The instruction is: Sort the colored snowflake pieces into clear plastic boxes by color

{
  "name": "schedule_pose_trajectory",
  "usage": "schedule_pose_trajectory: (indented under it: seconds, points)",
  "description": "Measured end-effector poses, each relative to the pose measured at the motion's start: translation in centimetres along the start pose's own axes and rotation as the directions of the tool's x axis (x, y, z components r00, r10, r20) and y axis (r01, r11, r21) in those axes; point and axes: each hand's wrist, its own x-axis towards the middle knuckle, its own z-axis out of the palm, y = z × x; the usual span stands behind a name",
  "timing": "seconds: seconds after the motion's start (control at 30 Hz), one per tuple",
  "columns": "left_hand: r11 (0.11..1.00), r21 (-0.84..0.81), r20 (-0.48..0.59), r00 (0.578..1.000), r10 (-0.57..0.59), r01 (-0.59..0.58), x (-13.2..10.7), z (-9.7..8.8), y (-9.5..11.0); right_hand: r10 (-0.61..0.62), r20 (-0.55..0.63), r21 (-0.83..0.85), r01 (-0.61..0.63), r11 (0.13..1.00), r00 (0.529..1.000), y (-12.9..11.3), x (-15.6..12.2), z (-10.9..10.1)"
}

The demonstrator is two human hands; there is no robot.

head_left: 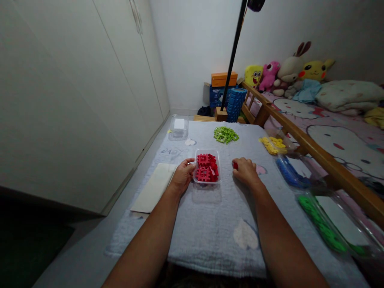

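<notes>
A clear plastic box (207, 179) filled with red interlocking plastic pieces (206, 167) sits on a light blue blanket (210, 224) in front of me. My left hand (182, 176) rests against the box's left side, fingers curled around its wall. To the right of the box, my right hand (245, 171) lies knuckles up on the blanket, closed around a small red piece (235, 165) that peeks out at the thumb side.
A pile of light green pieces (226, 135) and a yellow pile (272, 145) lie farther back. An empty clear box (179, 127) stands back left. Containers of blue (288, 172) and green pieces (322, 226) sit along the wooden bed rail (315, 154). A white sheet (154, 187) lies left.
</notes>
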Motion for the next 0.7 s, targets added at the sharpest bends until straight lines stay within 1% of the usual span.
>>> schedule_pose_trajectory:
  seconds: [0.07, 0.1, 0.17, 0.23, 0.3, 0.37, 0.4, 0.47, 0.57, 0.63, 0.7]
  points:
    - [1.0, 0.001, -0.008, 1.0, 0.0, 0.0, 0.0, 0.1, 0.0, -0.016, 0.005, -0.002, 0.016, 1.0, 1.0, -0.6, -0.1, 0.1]
    - [1.0, 0.004, -0.014, 1.0, -0.002, 0.002, 0.0, 0.1, 0.0, -0.018, -0.013, 0.023, 0.018, 1.0, 1.0, -0.9, 0.0, 0.1]
    - [1.0, 0.01, -0.026, 1.0, -0.006, 0.006, 0.0, 0.1, 0.0, -0.031, -0.078, 0.128, 0.04, 0.991, 0.996, -1.7, 0.1, -0.2]
    - [1.0, 0.014, -0.031, 0.999, -0.008, 0.009, 0.1, 0.1, 0.0, -0.083, -0.159, 0.264, 0.123, 0.957, 0.984, -2.6, 0.0, -0.6]
    - [1.0, 0.015, -0.026, 1.0, -0.009, 0.01, 0.2, 0.0, -0.1, -0.151, -0.25, 0.359, 0.236, 0.903, 0.956, -3.8, -0.1, -1.1]
    - [1.0, 0.01, -0.013, 1.0, -0.007, 0.007, 0.3, -0.1, -0.2, -0.202, -0.322, 0.395, 0.325, 0.859, 0.925, -5.1, -0.5, -1.6]
    - [1.0, 0.007, -0.006, 1.0, -0.006, 0.006, 0.3, -0.2, -0.2, -0.222, -0.339, 0.401, 0.354, 0.845, 0.914, -5.7, -0.6, -1.7]
    - [1.0, 0.0, 0.005, 1.0, -0.005, 0.005, 0.3, -0.2, -0.3, -0.259, -0.333, 0.408, 0.386, 0.827, 0.907, -6.9, -1.0, -1.9]
    - [1.0, -0.006, 0.014, 1.0, 0.004, -0.004, 0.2, -0.2, -0.2, -0.289, -0.301, 0.416, 0.398, 0.818, 0.909, -8.1, -1.2, -1.8]
    - [1.0, -0.007, 0.016, 1.0, 0.009, -0.009, 0.1, -0.1, -0.2, -0.296, -0.294, 0.418, 0.4, 0.815, 0.909, -8.4, -1.3, -1.7]
    - [1.0, -0.004, 0.009, 1.0, 0.005, -0.004, 0.1, -0.1, -0.1, -0.293, -0.301, 0.427, 0.403, 0.809, 0.907, -8.1, -1.2, -1.8]
